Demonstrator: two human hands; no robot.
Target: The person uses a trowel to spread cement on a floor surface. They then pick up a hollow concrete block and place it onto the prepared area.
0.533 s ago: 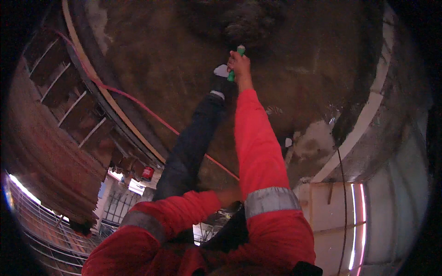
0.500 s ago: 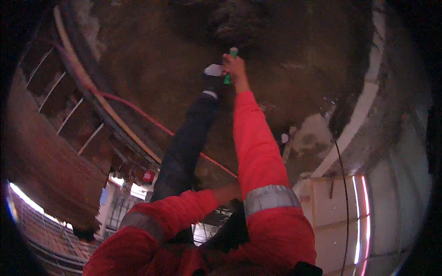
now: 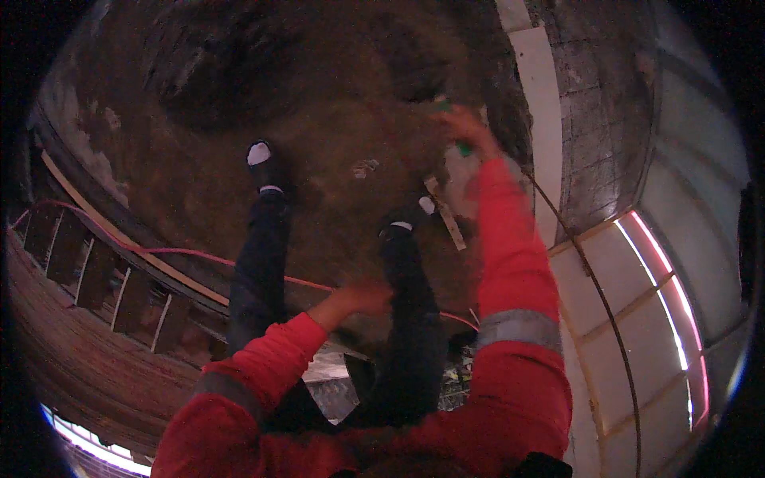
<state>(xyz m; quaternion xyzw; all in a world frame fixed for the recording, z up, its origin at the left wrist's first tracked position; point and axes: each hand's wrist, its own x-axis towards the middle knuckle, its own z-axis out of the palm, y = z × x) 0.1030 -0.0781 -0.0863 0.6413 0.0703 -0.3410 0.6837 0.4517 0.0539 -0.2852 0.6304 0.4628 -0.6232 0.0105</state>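
A green, rod-like object point(image 3: 464, 148), gripped in a person's right hand point(image 3: 472, 131), shows over a dark brown floor point(image 3: 327, 131) near a pale, flat strip point(image 3: 539, 95). The red-sleeved right arm point(image 3: 516, 255) stretches forward; the left hand point(image 3: 362, 298) blurs, its grip impossible to tell. Fingers partly hide the object.

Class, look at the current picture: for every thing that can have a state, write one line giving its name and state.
Right hand: closed around the green tool, motion-blurred
Green tool: gripped, partly hidden by the fingers
Left hand: blurred; grip unclear
Pink line: uncoiled, passing behind the legs
Wooden strip: lying on the floor
Pale scraps: loose on the floor
Dark cord: uncoiled, slightly curved
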